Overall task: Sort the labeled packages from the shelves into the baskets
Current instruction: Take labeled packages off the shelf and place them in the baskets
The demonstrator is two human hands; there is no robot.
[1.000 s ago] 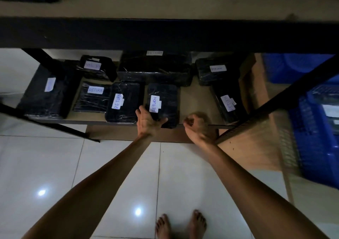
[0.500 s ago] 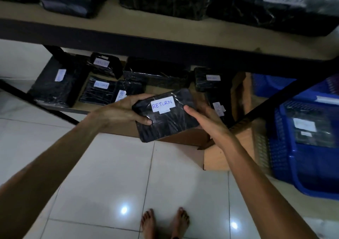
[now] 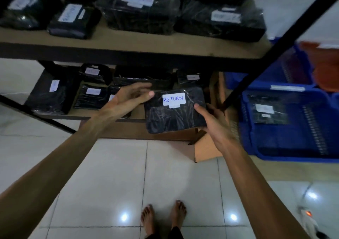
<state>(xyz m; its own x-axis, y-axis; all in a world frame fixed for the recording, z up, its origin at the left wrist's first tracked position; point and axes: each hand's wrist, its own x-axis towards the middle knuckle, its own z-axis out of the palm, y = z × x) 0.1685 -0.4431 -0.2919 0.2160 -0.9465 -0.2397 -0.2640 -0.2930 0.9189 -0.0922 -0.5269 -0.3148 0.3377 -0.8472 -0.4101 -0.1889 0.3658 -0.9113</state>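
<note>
- The right hand (image 3: 213, 118) is gripping a black package (image 3: 174, 116) by its right edge, thumb on top, fingers underneath — its white label (image 3: 173, 99) is reading "RETURN".
- The left hand (image 3: 128, 97) is hovering at the package's upper left corner with fingers loosely extended; whether the fingertips are touching it I cannot tell.
- The package is hanging in the air in front of the lower shelf (image 3: 86, 116), left of the blue basket (image 3: 286, 143) — 1 labeled package (image 3: 266, 111) is lying inside that.
- More black packages are sitting on the upper shelf (image 3: 146, 40).
</note>
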